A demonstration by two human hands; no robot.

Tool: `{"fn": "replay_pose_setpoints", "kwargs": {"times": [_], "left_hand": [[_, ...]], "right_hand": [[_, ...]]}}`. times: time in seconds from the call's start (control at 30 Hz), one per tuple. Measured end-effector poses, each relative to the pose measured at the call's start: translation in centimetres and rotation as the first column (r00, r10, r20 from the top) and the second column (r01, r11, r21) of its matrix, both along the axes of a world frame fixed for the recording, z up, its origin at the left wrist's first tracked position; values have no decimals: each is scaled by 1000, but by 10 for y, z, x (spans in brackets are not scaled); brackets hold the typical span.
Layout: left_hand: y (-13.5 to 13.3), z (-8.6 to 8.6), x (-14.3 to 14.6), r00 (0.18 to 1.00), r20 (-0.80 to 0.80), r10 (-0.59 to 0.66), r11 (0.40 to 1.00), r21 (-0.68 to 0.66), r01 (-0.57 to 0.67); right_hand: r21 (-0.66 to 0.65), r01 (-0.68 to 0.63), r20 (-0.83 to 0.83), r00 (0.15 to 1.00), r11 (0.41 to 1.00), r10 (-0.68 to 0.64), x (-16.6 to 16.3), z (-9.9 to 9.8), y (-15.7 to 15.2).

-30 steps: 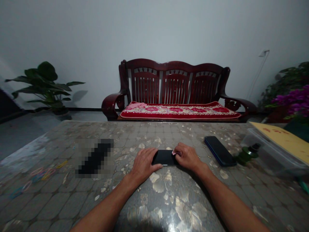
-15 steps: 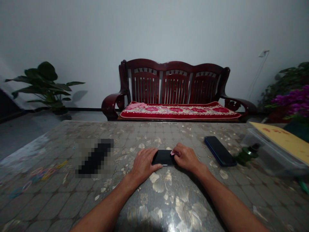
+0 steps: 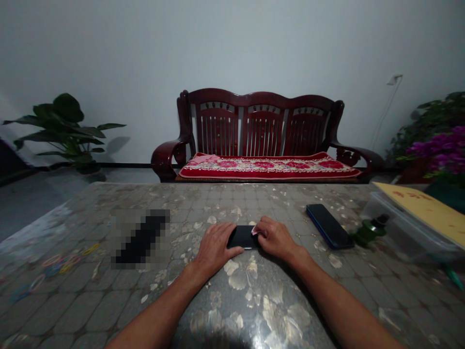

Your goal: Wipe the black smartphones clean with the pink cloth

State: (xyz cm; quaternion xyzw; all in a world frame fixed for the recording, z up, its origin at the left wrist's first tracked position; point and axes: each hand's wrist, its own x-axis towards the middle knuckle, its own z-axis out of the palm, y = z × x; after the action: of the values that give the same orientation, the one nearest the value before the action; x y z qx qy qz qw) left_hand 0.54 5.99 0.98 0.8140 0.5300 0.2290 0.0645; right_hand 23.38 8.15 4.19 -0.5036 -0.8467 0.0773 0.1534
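A black smartphone [image 3: 242,237] lies flat and sideways on the patterned tablecloth, its dark glossy face up. My left hand [image 3: 217,242] grips its left end, thumb along the near edge and fingers along the far edge. Over the phone's right end, my right hand [image 3: 273,237] is closed with the fingers bunched. Between those fingers a small pale pink piece of cloth or tissue [image 3: 254,231] shows, pressed against the screen. Most of that piece is hidden in the hand.
To the right lie a blue-edged phone [image 3: 330,226], a green bottle [image 3: 369,231] and a clear plastic box [image 3: 403,242] under a yellow sheet [image 3: 423,206]. On the left are a pixelated dark object [image 3: 141,240] and several coloured bands [image 3: 65,261]. Beyond the table stands a wooden bench [image 3: 261,126].
My right hand has slid a little to the left over the phone with the pink piece. My left hand keeps its hold, and the view has shifted slightly.
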Motion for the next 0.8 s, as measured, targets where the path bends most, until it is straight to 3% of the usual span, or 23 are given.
{"fn": "replay_pose_setpoints", "kwargs": {"times": [0.17,0.43,0.67,0.8], "left_hand": [[-1,2,1,1000,-12,0,1000,5,0],[-1,1,0,1000,2,-1,1000,1,1],[-3,4,2,1000,-1,5,1000,13,-5],[-8,9,7,997,-67,38,999,14,-37]], "right_hand": [[28,153,29,988,988,-154,6,2,5],[-10,-72,-15,997,997,72,-2,-3,0],[46,152,43,987,987,-154,9,2,8],[45,142,37,989,989,-144,7,0,7]]}}
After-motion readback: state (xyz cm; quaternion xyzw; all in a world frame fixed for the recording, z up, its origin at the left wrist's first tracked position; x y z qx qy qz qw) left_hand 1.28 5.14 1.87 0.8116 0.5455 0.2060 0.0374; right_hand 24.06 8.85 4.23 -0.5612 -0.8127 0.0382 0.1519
